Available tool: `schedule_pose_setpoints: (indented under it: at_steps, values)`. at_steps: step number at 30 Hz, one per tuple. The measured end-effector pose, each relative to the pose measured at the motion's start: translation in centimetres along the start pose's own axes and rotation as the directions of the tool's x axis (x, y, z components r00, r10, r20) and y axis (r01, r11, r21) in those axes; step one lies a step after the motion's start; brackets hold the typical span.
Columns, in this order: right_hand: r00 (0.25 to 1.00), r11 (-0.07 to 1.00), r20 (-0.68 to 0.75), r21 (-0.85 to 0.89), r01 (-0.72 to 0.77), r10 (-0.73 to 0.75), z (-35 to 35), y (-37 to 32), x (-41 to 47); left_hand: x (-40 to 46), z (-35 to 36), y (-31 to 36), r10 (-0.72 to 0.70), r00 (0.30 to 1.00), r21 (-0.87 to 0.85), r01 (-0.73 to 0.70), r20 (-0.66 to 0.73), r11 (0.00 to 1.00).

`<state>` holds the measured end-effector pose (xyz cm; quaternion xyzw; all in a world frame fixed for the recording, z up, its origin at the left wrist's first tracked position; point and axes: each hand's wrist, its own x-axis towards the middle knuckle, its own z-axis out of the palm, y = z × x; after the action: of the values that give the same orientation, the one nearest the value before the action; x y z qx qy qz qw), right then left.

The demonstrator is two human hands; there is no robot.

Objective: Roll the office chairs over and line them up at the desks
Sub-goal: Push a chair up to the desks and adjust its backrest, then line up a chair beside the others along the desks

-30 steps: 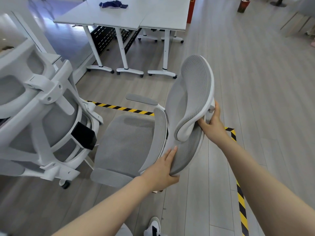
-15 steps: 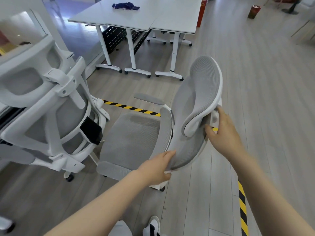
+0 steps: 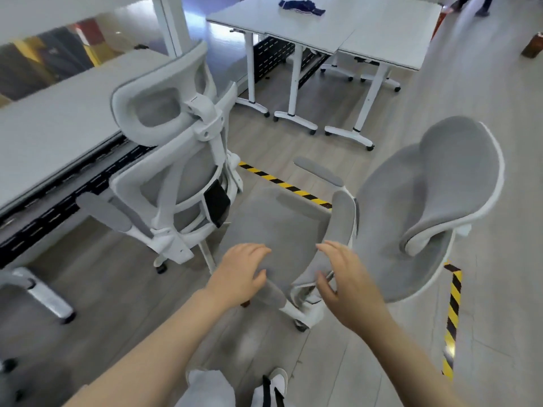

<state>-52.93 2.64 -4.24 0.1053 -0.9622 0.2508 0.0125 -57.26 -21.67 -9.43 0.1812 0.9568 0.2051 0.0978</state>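
A grey mesh office chair (image 3: pixel 411 230) with a white frame stands in front of me, its seat (image 3: pixel 279 224) toward the left and its backrest and headrest toward the right. My left hand (image 3: pixel 241 274) lies over the near edge of the seat by the near armrest, fingers loosely spread. My right hand (image 3: pixel 343 277) hovers with fingers apart just short of the backrest's near side, holding nothing. A second matching chair (image 3: pixel 176 171) stands with its back to me at the long grey desk (image 3: pixel 58 127) on the left.
Part of a third chair (image 3: pixel 44 295) shows at the lower left. White tables on castors (image 3: pixel 323 27) stand at the back with a blue cloth (image 3: pixel 302 7) on them. Yellow-black tape (image 3: pixel 452 312) marks the floor. My shoes (image 3: pixel 273 386) are just below the chair.
Both hands have come off the backrest and moved down toward the seat and armrest. The view has swung left, so the long desk and second chair now show more fully.
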Motion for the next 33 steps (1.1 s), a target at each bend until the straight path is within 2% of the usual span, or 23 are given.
schedule_pose_setpoints:
  at_steps: [5,12,18,23,28,33]
  values:
    - [0.974,0.988,0.203,-0.099,0.12,-0.098,4.3,-5.2,6.3,-4.7,-3.6,-7.7,-0.233,0.967,-0.058,0.228,-0.101,0.972]
    - [0.867,0.94,0.388,-0.003,0.341,-0.313,11.2,-17.6,13.5,-15.0,-8.5,-18.6,-0.563,0.786,-0.208,0.525,-0.256,0.826]
    - [0.702,0.842,0.483,0.165,0.513,-0.523,17.7,-29.3,16.1,-26.0,-9.5,-25.0,-0.809,0.511,-0.36,0.725,-0.29,0.587]
    - [0.495,0.699,0.56,0.23,0.678,-0.665,23.2,-38.5,16.0,-35.7,-8.7,-26.6,-0.915,0.231,-0.476,0.796,-0.331,0.373]
    - [0.252,0.533,0.607,0.341,0.774,-0.754,27.3,-46.1,14.0,-43.7,-7.2,-25.5,-0.918,-0.083,-0.586,0.791,-0.389,0.177]
    - [0.004,0.37,0.616,0.469,0.802,-0.788,30.5,-51.9,11.5,-49.1,-5.1,-22.7,-0.853,-0.319,-0.623,0.782,-0.413,0.01]
